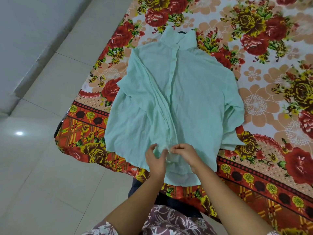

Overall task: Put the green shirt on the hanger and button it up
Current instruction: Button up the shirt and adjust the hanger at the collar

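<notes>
- Both hands were at the bottom of the placket. The left hand (pixel 155 160) had its fingers curled, thumb pressing a fold of cloth. The right hand (pixel 185 154) pinched the opposite edge between thumb and fingertips. I couldn't tell whether a button sat in that pinch.
- The green shirt (pixel 194 99) lay flat on the floral bedsheet (pixel 264 68), collar away from me and hem at the bed's near edge. A dark sliver in the collar looked like the hanger (pixel 182 32).
- First risk, as I judged it: cloth was bunched in folds left of the button row (pixel 171 72), so a button could land in the wrong hole.
- Second: a hard tug at the hem could drag the shirt off its hanger.
- Third: a small button in thin fabric could slip out halfway.
</notes>
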